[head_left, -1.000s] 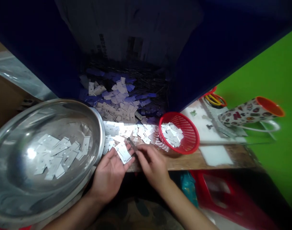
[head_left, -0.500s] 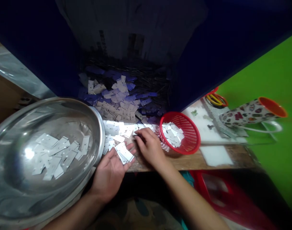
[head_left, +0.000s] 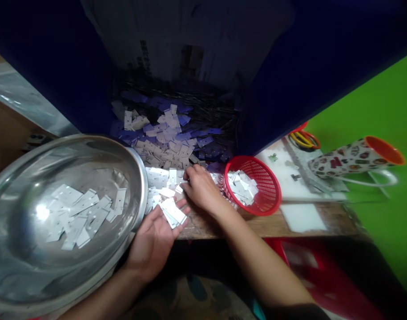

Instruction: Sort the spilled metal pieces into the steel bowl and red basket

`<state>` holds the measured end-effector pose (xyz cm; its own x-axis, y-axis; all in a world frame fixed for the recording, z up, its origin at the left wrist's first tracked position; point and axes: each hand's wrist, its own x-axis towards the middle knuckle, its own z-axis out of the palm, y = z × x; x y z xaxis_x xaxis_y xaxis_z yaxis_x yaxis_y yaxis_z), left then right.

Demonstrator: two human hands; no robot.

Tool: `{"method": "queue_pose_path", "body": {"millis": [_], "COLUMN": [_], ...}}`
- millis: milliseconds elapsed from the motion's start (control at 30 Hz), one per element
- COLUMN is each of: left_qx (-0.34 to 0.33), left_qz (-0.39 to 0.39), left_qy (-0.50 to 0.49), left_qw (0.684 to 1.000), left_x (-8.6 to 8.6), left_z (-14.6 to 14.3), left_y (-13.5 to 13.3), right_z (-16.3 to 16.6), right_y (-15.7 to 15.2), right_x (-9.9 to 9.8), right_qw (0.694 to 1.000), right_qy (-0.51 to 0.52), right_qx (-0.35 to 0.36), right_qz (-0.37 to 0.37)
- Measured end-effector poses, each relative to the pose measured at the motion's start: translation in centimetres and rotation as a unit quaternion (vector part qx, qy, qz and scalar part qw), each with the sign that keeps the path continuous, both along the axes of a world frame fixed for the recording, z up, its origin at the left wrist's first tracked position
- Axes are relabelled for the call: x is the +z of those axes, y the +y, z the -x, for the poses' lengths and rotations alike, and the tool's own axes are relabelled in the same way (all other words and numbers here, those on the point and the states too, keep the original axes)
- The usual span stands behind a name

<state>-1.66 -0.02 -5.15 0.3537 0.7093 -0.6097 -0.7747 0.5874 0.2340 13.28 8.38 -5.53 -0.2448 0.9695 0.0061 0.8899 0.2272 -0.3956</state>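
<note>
My left hand is palm up over the bench edge, holding a small stack of flat silvery metal plates across its fingers. My right hand is bent down at the near edge of a pile of similar plates, fingers curled together. What lies between its fingertips is hidden. A few loose plates lie on the wood between the hands. To the left a big shiny metal basin holds several plates. Close to the right of my right hand stands a red mesh basket with more plates in it.
Dark blue walls enclose the heap at the back and sides. Farther right are a white board, a white pad, and a patterned mug lying tilted. The wooden bench edge runs along the front.
My right hand has shifted slightly up and left, farther over the near edge of the pile. The left hand and its stack stay nearly still. The view has shifted slightly.
</note>
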Motion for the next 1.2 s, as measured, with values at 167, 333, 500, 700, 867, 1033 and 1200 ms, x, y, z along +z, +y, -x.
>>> {"method": "queue_pose_path", "body": {"millis": [167,333,500,700,867,1033,1200], "left_qx": [0.001,0.002,0.021,0.020,0.025,0.025,0.008], "left_qz": [-0.004,-0.009,-0.032,-0.024,-0.022,-0.017,-0.023], "left_qy": [0.010,0.004,-0.046,-0.074,-0.052,-0.047,-0.048], "left_qw": [1.000,1.000,0.998,0.997,0.998,0.998,0.999], "left_x": [0.1,0.0,0.0,0.0,0.0,0.4,0.3], "left_z": [0.0,0.0,-0.4,-0.3,-0.4,-0.6,-0.5], "left_y": [-0.1,-0.1,-0.1,-0.2,-0.3,-0.2,-0.1], "right_z": [-0.5,-1.0,-0.5,-1.1,-1.7,-1.2,-0.2], "right_y": [-0.9,-3.6,-7.9,-10.1,-10.3,-10.1,-10.7], "right_x": [-0.1,-0.4,-0.3,-0.3,-1.1,-1.5,-0.5], "right_qw": [0.996,0.973,0.978,0.949,0.942,0.938,0.942], "right_qy": [0.080,0.212,0.175,0.290,0.309,0.322,0.329], "right_qx": [-0.028,-0.089,0.002,-0.057,-0.126,-0.132,-0.045], "right_qz": [0.006,-0.035,-0.116,-0.108,-0.039,-0.003,-0.046]}}
